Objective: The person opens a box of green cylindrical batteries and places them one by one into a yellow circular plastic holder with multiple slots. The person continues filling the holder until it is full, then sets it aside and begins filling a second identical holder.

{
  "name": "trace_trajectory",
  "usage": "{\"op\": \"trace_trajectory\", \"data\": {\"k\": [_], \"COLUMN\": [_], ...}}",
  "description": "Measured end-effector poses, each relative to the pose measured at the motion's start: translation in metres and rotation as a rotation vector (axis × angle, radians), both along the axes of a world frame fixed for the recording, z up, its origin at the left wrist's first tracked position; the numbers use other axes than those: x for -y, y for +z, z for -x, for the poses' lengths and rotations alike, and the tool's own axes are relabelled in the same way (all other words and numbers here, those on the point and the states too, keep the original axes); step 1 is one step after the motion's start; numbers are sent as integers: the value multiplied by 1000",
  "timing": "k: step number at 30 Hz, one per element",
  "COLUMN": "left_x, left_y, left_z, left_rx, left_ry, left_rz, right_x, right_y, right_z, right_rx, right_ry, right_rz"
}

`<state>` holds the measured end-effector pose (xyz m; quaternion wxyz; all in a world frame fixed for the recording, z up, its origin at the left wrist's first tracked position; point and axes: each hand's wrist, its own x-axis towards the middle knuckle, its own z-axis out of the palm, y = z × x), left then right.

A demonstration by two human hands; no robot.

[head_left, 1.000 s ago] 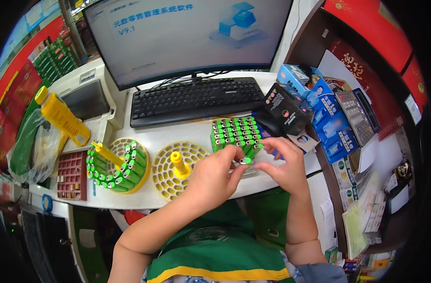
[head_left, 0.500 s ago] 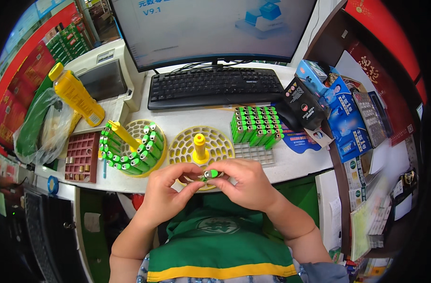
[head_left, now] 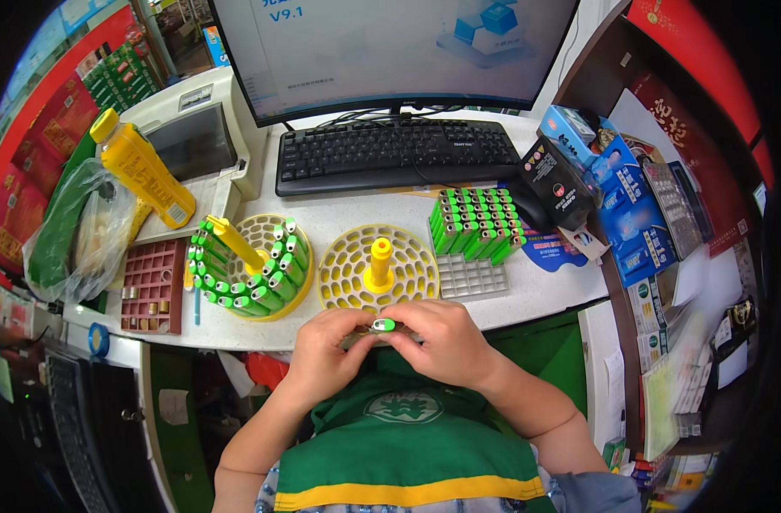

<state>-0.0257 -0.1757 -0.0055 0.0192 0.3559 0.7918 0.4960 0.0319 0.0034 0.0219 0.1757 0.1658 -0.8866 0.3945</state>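
Between the fingertips of my left hand [head_left: 331, 346] and my right hand [head_left: 442, 342] is a green lighter [head_left: 384, 326] with a metal top. Both hands pinch it just off the desk's front edge. Right behind them lies a round yellow rack [head_left: 332, 275] full of oval holes, with an upright yellow post [head_left: 380, 265] at its centre. To the left, a second yellow rack [head_left: 262, 232] carries a ring of green lighters [head_left: 269, 295] and a yellow post. At the right, upright lighters [head_left: 472, 218] stand packed in a pale gridded tray [head_left: 472, 278].
A black keyboard [head_left: 399, 154] lies behind the racks, below a monitor [head_left: 390, 51]. On the left are a maroon compartment tray [head_left: 151, 282] with coins and a yellow bottle [head_left: 143, 171]. Black and blue boxes [head_left: 551, 192] crowd the right side.
The desk has shifted slightly right in view as my head moved. Both hands keep hold of the lighter, now just in front of the rack's edge instead of overlapping it.
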Motion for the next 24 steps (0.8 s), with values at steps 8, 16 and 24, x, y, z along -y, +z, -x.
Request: {"op": "trace_trajectory", "data": {"k": [8, 16, 24], "left_x": [2, -7, -101], "left_y": [-2, 37, 55], "left_z": [3, 4, -11], "left_rx": [-176, -104, -170], "left_ry": [-4, 17, -159], "left_rz": [109, -14, -112], "right_x": [0, -31, -119], "right_y": [-8, 13, 24], "right_z": [1, -8, -8], "right_rx": [54, 96, -80], "right_ry": [24, -120, -633], "right_rz": [-35, 119, 28]}}
